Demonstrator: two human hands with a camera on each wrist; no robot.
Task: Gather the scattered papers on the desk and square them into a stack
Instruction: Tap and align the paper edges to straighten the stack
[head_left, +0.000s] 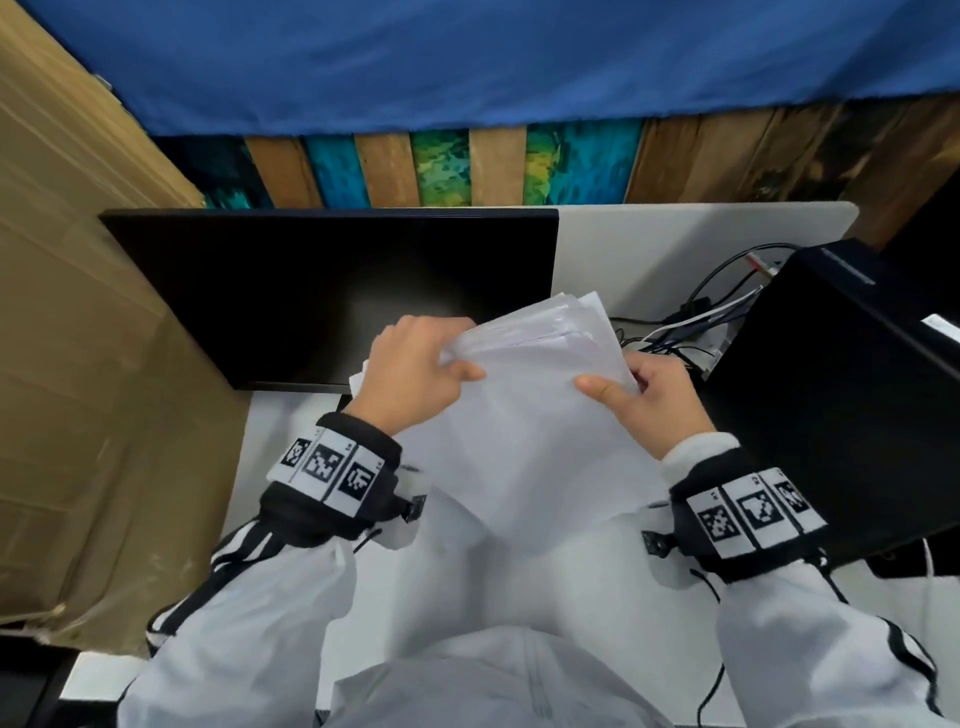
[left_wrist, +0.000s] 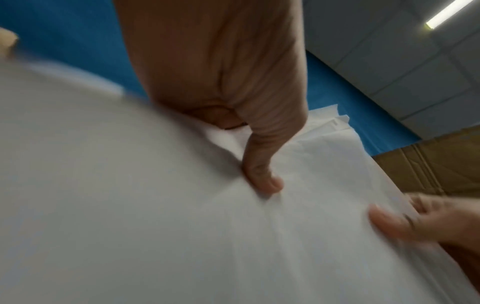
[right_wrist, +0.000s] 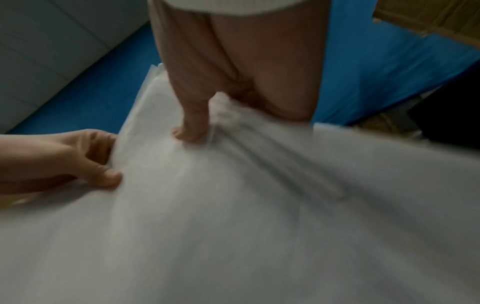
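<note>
Papers — light, limp, slippery; left hand and right hand each pinch one side edge — thumbs on top

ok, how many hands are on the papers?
2. The left hand grips the papers at their left edge, thumb on top; the right hand grips the right edge. Fingers underneath are hidden.

Head view evenly lit, sharp, edges bowed by wide-angle. Both wrist views dim, motion-blurred; ceiling strip light glares top right.
</note>
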